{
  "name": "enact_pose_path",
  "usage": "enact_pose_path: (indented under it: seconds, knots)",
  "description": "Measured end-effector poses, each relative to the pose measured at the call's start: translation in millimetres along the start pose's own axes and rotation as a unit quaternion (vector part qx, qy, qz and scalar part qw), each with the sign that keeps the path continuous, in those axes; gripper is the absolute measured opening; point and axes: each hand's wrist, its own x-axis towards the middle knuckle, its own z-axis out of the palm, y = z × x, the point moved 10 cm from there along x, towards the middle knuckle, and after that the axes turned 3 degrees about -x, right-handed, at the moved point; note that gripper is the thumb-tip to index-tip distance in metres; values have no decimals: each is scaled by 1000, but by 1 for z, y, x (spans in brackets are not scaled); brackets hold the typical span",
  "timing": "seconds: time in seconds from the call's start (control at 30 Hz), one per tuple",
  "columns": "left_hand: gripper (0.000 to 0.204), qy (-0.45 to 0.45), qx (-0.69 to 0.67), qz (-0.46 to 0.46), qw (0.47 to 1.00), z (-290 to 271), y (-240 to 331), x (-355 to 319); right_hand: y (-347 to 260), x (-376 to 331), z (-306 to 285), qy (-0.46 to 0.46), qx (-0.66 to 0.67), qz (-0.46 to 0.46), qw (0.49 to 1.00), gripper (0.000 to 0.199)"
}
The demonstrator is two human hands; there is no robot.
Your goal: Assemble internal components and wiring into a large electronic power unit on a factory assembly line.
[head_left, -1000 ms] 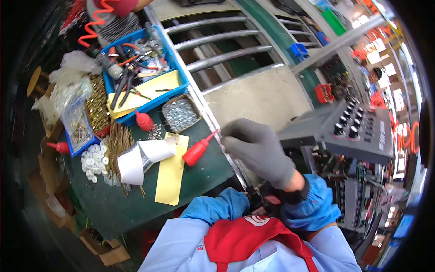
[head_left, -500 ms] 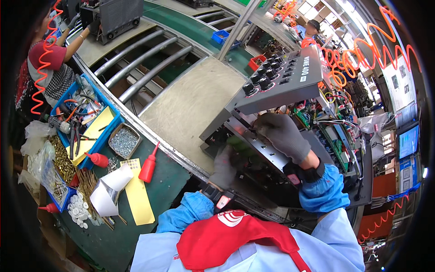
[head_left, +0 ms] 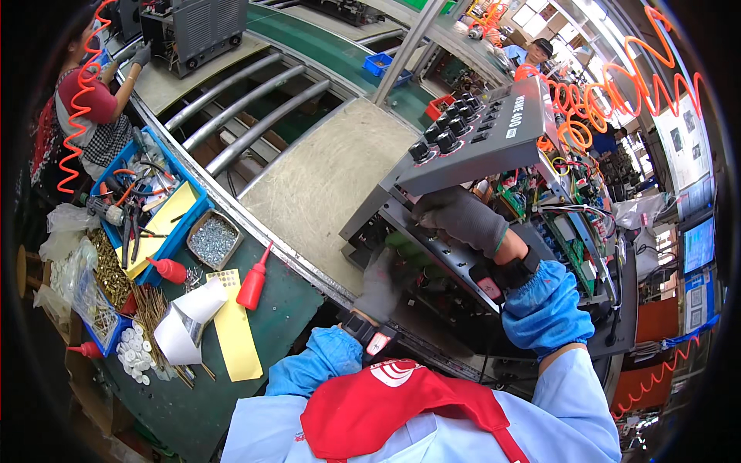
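In the head view, the right hand (head_left: 461,220), in a dark grey glove, lies curled over the near edge of the grey control panel (head_left: 478,139), fingers closed on that edge. The panel is tilted up, its row of black knobs (head_left: 448,131) facing left and far, and it belongs to an open machine chassis (head_left: 432,255) standing right of centre on a pale conveyor plate (head_left: 324,177). The left hand (head_left: 382,282), also gloved and blurred, reaches into the chassis below the panel; whether it grips anything cannot be told. Circuit boards and wires (head_left: 556,208) show to the right of the panel.

On the green bench (head_left: 285,301) to the left stand two red squeeze bottles (head_left: 253,282), a metal tray of screws (head_left: 212,239), a yellow card (head_left: 235,328) and a blue bin of tools (head_left: 147,208). White washers (head_left: 135,356) lie near the bench's left edge. At the far left another person (head_left: 96,108) works at a second machine (head_left: 197,27).
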Motion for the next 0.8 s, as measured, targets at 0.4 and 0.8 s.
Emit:
enact_pose_path:
  seconds: [0.4, 0.8]
  knots:
    - [29, 11, -33, -102, 994, 24, 5, -16, 13, 0, 5, -24, 67, 81, 994, 22]
    - [33, 38, -36, -103, 993, 28, 11, -25, -14, -13, 5, 71, -144, -143, 977, 18]
